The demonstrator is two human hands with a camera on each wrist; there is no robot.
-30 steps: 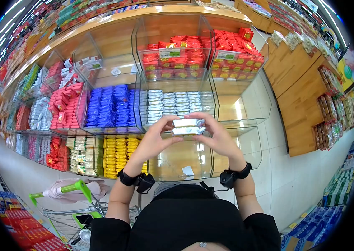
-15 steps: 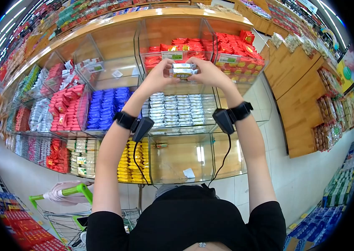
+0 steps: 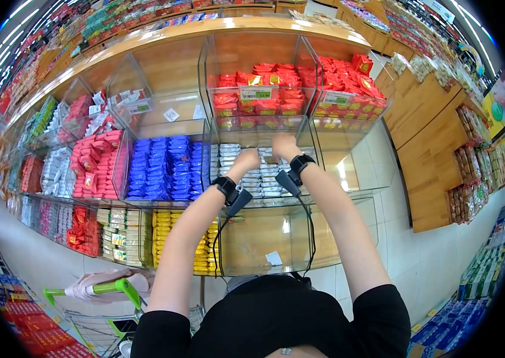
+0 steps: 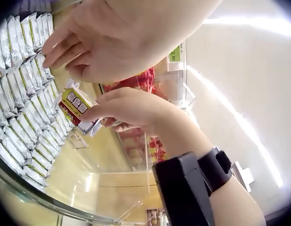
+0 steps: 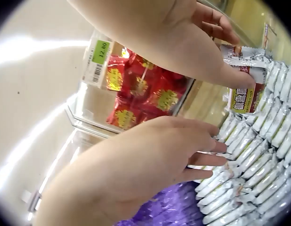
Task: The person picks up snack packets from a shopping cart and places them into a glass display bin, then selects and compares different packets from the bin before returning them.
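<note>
Over the rows of white-wrapped packs [image 3: 264,178], both hands reach into the clear bin. The right hand [image 3: 285,145] pinches a small pack with a yellow and dark-red label [image 4: 74,106] [image 5: 244,98] between thumb and fingers, at the edge of the rows. Beside it, the left hand [image 3: 246,160] has relaxed, slightly spread fingers and nothing in its grasp; in the left wrist view this hand [image 4: 110,47] is near the white packs, and in the right wrist view its fingertips [image 5: 220,147] are close to them. The head view hides most of the fingers.
Clear partitions divide the bins. Blue packs [image 3: 160,170] lie left of the white ones, red packs [image 3: 348,83] behind and right, yellow packs [image 3: 166,238] in front. A cart with a green handle [image 3: 124,289] stands at lower left. A wooden display [image 3: 425,155] is on the right.
Both hands came down and back from in front of the red packs to the white rows. The left hand has let go of the white packs that both hands held.
</note>
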